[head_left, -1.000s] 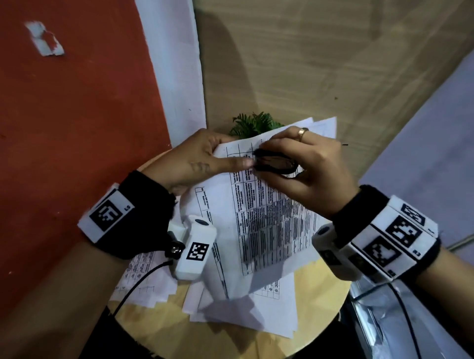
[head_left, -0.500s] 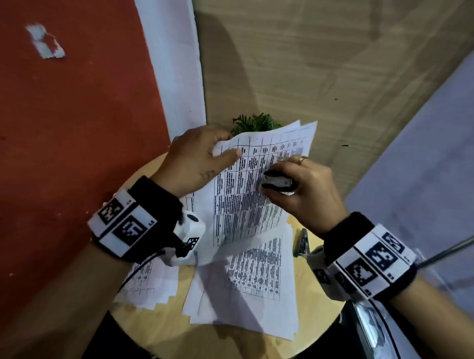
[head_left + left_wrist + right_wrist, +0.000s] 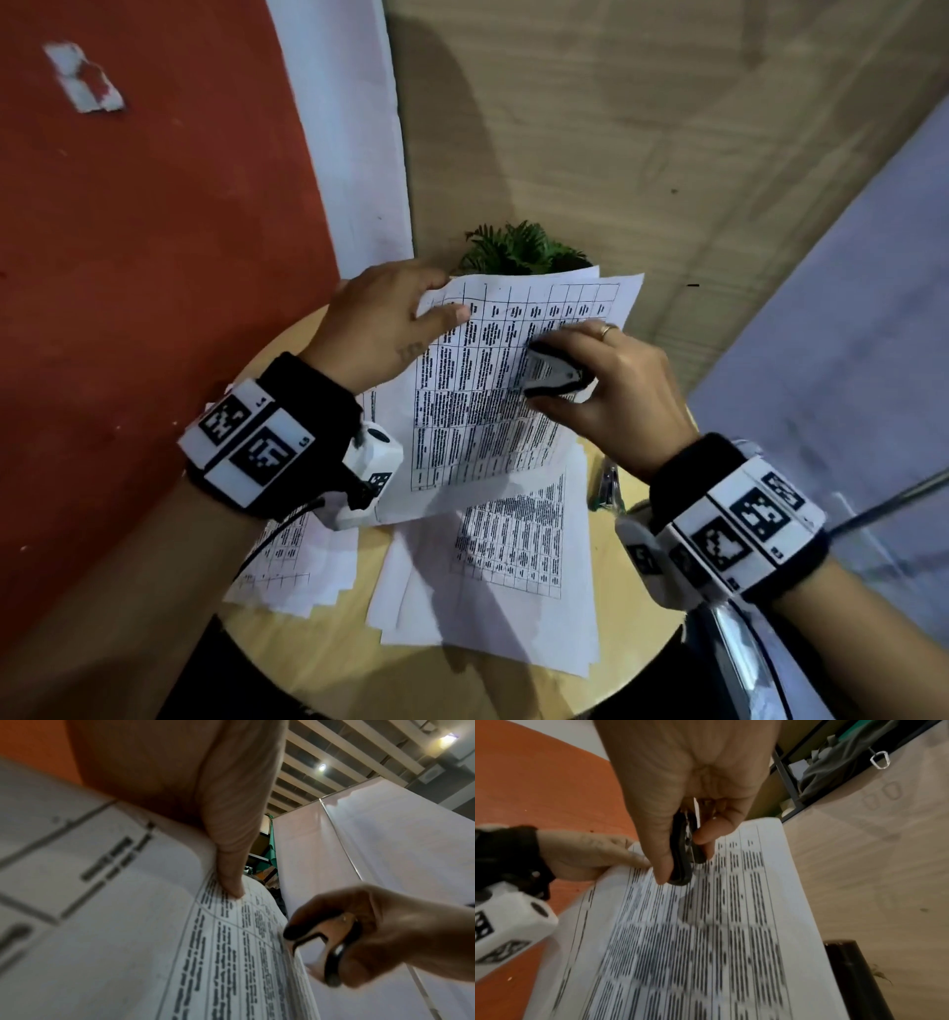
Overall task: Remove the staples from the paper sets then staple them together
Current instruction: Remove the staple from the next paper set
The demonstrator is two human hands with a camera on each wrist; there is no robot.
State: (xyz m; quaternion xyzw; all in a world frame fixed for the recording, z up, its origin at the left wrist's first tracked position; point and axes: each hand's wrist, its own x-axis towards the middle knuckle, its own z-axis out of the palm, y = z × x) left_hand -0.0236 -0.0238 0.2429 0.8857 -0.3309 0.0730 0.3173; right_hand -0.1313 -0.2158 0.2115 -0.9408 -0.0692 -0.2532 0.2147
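My left hand (image 3: 390, 318) holds a set of printed table sheets (image 3: 488, 390) up off the round wooden table (image 3: 631, 591), thumb pressed on the sheets' top left corner (image 3: 231, 882). My right hand (image 3: 606, 390) grips a black staple remover (image 3: 552, 377) against the right side of that set; the remover (image 3: 682, 860) is pinched between thumb and fingers (image 3: 331, 949). Two more paper sets lie flat on the table: one below the lifted set (image 3: 513, 575), one at the left (image 3: 292, 570). No staple can be made out.
A small green plant (image 3: 518, 252) stands at the table's far edge behind the papers. A stapler (image 3: 608, 488) lies on the table under my right wrist. A red wall (image 3: 128, 257) is on the left, a white partition (image 3: 847, 334) on the right.
My right hand with the staple remover has moved from the set's top edge down its right side. The left hand has shifted up and left, tilting the lifted set more upright.
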